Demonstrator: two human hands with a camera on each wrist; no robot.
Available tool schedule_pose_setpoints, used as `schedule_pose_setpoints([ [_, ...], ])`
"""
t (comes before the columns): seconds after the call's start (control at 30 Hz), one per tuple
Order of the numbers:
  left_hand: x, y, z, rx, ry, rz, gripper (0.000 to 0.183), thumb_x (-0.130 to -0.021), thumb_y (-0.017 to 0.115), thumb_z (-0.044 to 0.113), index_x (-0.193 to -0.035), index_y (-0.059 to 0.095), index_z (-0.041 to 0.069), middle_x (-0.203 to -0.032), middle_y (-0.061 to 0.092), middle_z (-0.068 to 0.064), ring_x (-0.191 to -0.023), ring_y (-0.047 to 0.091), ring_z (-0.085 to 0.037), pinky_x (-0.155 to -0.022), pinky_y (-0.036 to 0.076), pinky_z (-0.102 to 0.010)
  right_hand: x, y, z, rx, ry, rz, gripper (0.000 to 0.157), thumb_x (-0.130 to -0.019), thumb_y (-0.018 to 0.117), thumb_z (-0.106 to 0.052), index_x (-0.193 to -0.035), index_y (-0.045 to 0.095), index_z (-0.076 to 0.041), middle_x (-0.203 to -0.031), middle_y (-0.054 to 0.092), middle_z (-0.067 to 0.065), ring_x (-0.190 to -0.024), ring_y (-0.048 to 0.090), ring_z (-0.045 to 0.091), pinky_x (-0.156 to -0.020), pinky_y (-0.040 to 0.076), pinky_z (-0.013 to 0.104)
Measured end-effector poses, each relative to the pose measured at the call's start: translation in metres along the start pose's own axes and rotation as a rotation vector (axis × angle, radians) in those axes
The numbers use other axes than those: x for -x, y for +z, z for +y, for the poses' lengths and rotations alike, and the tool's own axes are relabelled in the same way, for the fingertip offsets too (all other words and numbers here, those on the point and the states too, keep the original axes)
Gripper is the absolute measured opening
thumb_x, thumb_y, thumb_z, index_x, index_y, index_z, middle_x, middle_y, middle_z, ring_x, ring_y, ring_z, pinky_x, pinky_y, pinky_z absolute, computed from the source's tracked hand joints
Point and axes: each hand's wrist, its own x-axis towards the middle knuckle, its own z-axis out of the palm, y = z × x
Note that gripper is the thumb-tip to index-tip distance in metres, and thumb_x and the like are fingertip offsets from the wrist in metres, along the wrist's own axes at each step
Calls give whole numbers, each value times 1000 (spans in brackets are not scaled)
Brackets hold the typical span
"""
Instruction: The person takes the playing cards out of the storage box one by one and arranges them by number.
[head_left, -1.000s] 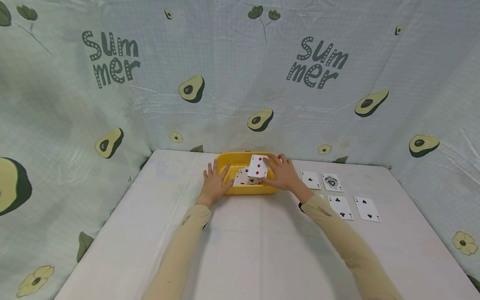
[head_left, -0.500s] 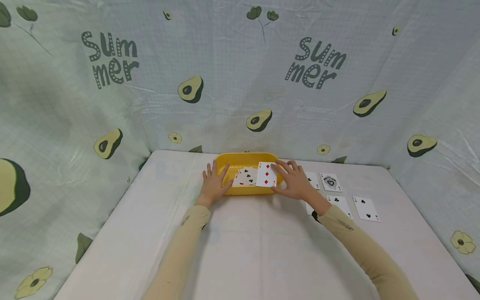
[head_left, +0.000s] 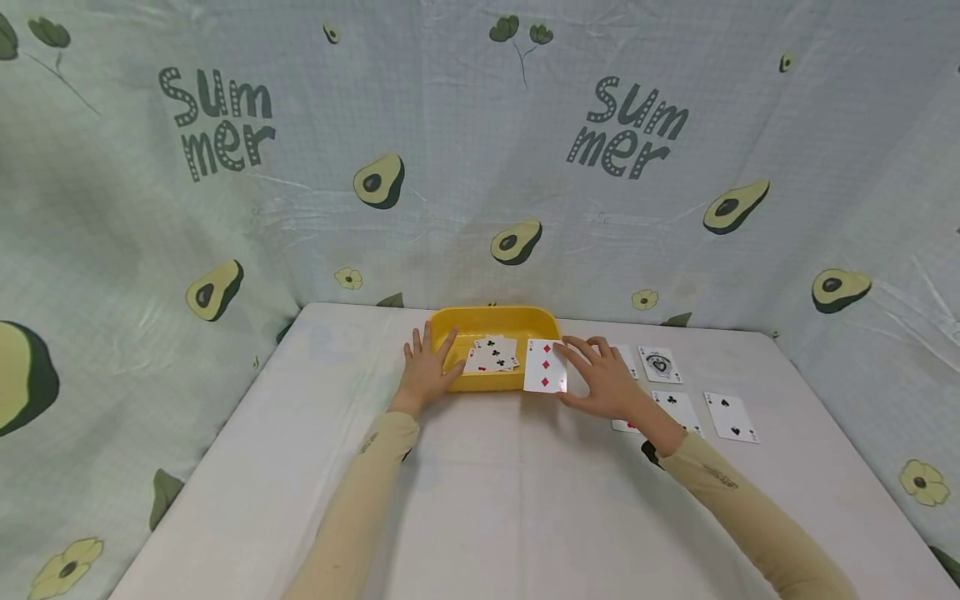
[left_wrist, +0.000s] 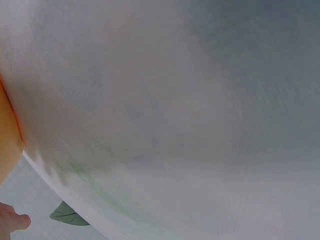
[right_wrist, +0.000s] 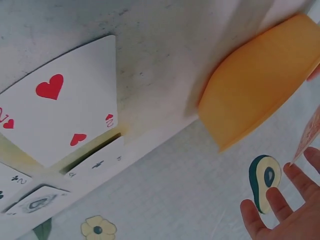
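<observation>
My right hand (head_left: 606, 385) pinches a three of diamonds playing card (head_left: 542, 367) by its right side. The card overlaps the front right corner of the yellow tray (head_left: 480, 382) in the head view. From the right wrist, the card (right_wrist: 311, 129) shows its patterned back above the fingers of the right hand (right_wrist: 290, 210). Inside the tray lies a small heap of face-up cards (head_left: 493, 354), a club card on top. My left hand (head_left: 426, 372) rests with spread fingers at the tray's left rim; one fingertip shows in the left wrist view.
Right of the tray, face-up cards lie in two rows: an ace of clubs (head_left: 627, 360), an ace of spades (head_left: 660, 365), a two of clubs (head_left: 678, 408) and a two of spades (head_left: 731, 417). The two of hearts (right_wrist: 70, 100) is mostly hidden under the right arm in the head view.
The right hand has carried the three of diamonds rightward and toward the front, from above the tray's inside to its front right corner. The left hand has stayed at the rim.
</observation>
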Motion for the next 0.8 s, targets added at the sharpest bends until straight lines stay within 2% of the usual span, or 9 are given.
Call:
schedule_pose_setpoints([
  [0.37, -1, 3, -3, 24, 21, 25, 61, -90, 41, 44, -143, 20, 22, -148, 1, -26, -132, 2, -51, -103, 8, -64, 31, -8, 3, -9, 11, -10, 72, -74, 61, -50, -136, 36, -22, -140, 35, 3, -114, 34, 29, -86, 36, 48],
  [0.6, -1, 1, -3, 12, 17, 12, 61, -90, 39, 46, -143, 19, 23, -148, -1, -25, -132, 1, -51, -104, 8, -63, 51, -11, 8, -28, -7, -8, 73, -73, 63, -48, -136, 36, -21, -140, 36, 3, -114, 34, 29, -90, 34, 52],
  [0.8, 0, -1, -2, 32, 15, 10, 61, -90, 41, 43, -143, 21, 21, -148, 0, -26, -132, 1, -51, -103, 8, -63, 71, -12, 14, -27, 1, -23, 73, -73, 64, -47, -136, 36, -23, -139, 37, 2, -113, 35, 29, -89, 34, 51],
])
